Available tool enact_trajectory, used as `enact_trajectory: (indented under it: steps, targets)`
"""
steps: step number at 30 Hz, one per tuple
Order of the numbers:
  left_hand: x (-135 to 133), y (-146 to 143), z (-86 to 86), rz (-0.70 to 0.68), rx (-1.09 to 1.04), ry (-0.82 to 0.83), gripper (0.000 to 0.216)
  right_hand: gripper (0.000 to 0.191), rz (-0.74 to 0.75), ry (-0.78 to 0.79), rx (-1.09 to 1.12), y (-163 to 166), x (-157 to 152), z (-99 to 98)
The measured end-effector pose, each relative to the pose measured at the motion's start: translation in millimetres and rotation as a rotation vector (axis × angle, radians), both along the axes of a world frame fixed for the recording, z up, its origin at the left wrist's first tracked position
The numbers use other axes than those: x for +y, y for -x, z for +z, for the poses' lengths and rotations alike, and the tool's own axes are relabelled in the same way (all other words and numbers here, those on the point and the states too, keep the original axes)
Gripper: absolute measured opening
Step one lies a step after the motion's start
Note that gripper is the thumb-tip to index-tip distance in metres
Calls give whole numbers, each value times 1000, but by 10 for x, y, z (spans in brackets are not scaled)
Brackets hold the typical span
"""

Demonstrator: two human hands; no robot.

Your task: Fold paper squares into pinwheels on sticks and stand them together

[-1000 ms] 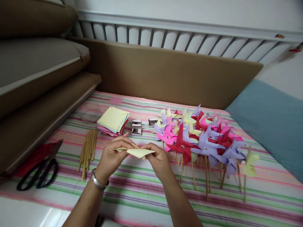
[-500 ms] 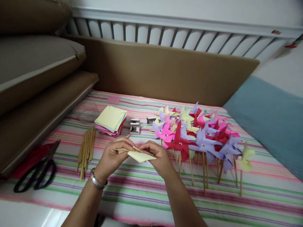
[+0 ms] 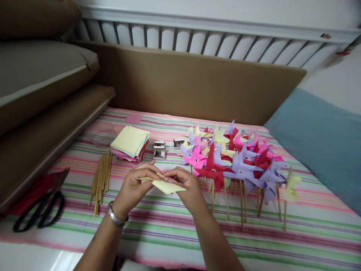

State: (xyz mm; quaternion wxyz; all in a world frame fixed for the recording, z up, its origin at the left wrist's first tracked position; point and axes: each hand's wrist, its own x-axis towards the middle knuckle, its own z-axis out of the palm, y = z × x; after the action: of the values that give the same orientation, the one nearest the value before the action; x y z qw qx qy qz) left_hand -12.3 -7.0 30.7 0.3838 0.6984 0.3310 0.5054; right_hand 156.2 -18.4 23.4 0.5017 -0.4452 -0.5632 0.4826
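My left hand (image 3: 134, 186) and my right hand (image 3: 188, 187) meet over the striped cloth (image 3: 158, 229), both pinched on a folded yellow paper piece (image 3: 167, 186). A thin wooden stick tip (image 3: 161, 175) shows between the fingertips, against the paper. My left wrist wears a metal bracelet (image 3: 116, 218). Just right of my right hand lies a heap of finished paper pinwheels (image 3: 234, 158) in red, pink, purple and yellow, on wooden sticks.
A stack of coloured paper squares (image 3: 130, 142) lies behind my hands, with a bundle of wooden sticks (image 3: 100, 180) to its left and small metal pieces (image 3: 159, 148) beside it. Black scissors (image 3: 39, 210) rest on red paper at far left. Brown cushions stand behind and left.
My hands have stayed together on the yellow paper, with the right fingers shifting slightly over it. The view has drifted a little, so everything sits slightly lower-left.
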Motion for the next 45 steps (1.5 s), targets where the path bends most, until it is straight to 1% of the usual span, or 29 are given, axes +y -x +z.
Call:
enact_trajectory:
  steps: [4, 12, 26, 37, 45]
  targets:
    - [3, -4, -7, 0, -11, 4, 6, 5, -11, 9, 5, 14, -1, 21]
    - [-7, -4, -2, 3, -18, 16, 5, 7, -26, -25, 0, 19, -7, 26]
    - [-28, -39, 0, 49, 12, -40, 3, 10, -81, -135, -50, 28, -5, 3]
    - [-25, -42, 2, 58, 5, -68, 5, 11, -106, -126, -27, 49, -16, 27]
    - [-35, -37, 10, 74, 24, -90, 6, 13, -94, -113, -15, 61, -24, 49]
